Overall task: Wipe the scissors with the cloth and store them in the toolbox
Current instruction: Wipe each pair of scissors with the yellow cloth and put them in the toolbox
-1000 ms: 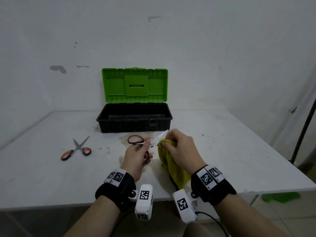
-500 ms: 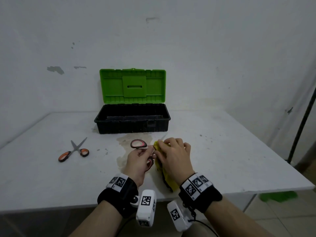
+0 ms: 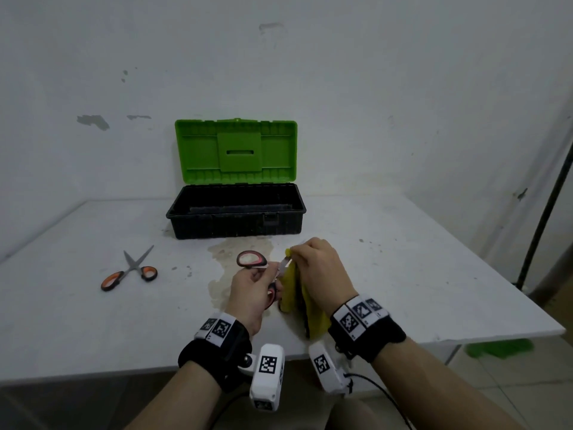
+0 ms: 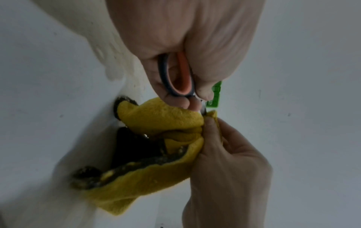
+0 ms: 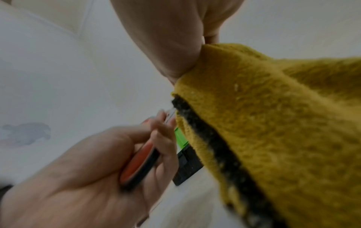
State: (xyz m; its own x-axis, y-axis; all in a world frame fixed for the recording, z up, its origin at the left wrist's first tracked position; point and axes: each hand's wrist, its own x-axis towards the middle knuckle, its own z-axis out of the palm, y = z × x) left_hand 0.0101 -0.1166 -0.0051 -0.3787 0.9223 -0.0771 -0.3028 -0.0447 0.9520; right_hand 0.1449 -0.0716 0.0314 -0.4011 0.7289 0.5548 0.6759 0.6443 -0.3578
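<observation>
My left hand (image 3: 252,285) grips a pair of scissors (image 3: 251,260) by its black-and-orange handles (image 4: 180,77), just above the table's front. My right hand (image 3: 316,268) pinches a yellow cloth (image 3: 291,288) with a dark edge around the blades, which are mostly hidden inside the folds (image 4: 166,118); only a short bit of blade shows. The cloth (image 5: 273,115) hangs down from the right hand (image 5: 166,38) toward the table. The toolbox (image 3: 235,214), black with an upright green lid, stands open behind the hands.
A second pair of orange-handled scissors (image 3: 130,271) lies partly spread on the white table (image 3: 418,274) at the left. A brownish stain (image 3: 229,252) marks the surface in front of the toolbox. A dark pole (image 3: 545,197) stands at the right, beyond the table's edge.
My right hand slid the cloth down the blades toward the handles, then back up a little. Both hands stayed close together with their grips unchanged.
</observation>
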